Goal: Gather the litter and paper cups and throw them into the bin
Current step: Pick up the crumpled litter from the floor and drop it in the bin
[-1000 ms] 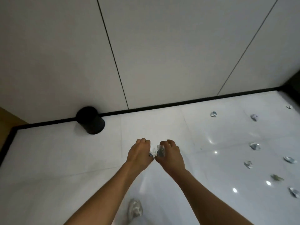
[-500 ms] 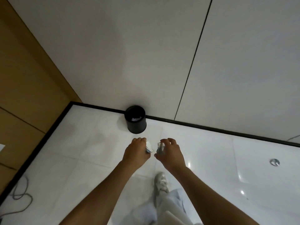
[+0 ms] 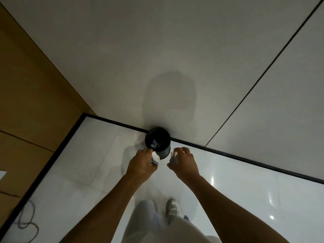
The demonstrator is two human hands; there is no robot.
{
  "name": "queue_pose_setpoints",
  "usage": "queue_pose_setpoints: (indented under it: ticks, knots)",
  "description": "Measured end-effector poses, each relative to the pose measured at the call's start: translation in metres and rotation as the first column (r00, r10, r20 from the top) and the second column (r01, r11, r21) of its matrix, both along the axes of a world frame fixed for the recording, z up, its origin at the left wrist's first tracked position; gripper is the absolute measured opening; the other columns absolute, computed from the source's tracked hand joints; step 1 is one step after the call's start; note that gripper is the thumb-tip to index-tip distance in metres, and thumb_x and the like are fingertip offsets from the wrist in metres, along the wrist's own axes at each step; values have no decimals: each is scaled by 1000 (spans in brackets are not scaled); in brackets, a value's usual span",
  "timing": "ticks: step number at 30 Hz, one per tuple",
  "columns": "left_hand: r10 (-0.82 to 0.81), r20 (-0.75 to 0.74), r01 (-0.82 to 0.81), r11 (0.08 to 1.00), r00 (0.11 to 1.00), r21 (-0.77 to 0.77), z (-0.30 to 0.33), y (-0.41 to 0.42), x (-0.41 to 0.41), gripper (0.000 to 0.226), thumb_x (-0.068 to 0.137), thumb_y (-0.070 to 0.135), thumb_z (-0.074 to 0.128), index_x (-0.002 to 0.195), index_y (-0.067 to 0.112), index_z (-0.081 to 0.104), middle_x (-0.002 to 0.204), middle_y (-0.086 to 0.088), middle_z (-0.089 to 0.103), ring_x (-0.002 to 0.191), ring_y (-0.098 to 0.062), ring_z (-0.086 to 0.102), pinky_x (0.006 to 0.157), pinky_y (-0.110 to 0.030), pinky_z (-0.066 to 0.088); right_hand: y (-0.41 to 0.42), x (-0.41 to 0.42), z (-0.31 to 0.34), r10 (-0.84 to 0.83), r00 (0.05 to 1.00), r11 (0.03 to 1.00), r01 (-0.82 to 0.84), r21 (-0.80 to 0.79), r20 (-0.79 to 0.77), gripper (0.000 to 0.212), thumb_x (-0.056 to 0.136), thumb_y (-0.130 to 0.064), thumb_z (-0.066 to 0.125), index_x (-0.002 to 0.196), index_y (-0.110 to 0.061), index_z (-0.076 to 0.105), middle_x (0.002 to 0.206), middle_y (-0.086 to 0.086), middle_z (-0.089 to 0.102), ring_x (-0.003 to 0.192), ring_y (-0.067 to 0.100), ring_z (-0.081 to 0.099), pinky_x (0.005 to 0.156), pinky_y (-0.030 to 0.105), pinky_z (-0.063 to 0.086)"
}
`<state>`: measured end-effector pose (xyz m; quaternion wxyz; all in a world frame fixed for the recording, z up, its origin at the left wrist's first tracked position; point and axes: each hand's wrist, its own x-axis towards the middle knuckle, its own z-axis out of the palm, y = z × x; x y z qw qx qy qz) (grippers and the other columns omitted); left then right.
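A small black round bin (image 3: 165,152) stands on the white floor against the wall, with some crumpled litter (image 3: 155,143) inside it. My left hand (image 3: 141,164) grips a crumpled white-and-blue paper cup (image 3: 155,157) just in front of the bin's left side. My right hand (image 3: 184,163) pinches another crumpled piece of litter (image 3: 173,157) beside the bin's right side. Both hands are held close to the bin, slightly lower than its rim in the view.
A black skirting strip (image 3: 245,159) runs along the white wall. A brown wooden panel (image 3: 26,102) closes the left side. A dark cable (image 3: 26,223) lies coiled on the floor at lower left. My legs and a shoe (image 3: 172,208) show below.
I have walked up to the bin, which now sits right in front of my hands. The scattered litter on the floor to the right has left the view. My hands have spread slightly apart.
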<state>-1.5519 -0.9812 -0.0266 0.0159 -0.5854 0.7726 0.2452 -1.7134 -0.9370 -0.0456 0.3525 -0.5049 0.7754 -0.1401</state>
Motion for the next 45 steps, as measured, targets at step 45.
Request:
queue_pose_setpoints:
  ticks: [45]
  knots:
    - [-325,69,299,922,943,247,-188,-305,-20,57,84,34,67,131,11,43,127,-10,53,118,-28,47,88,-38,46,-221,31,-151,-335,941,881,334,336,-59,54,95,-25,54,146,-19,34,157,9,20,138,31,33,104,39,41]
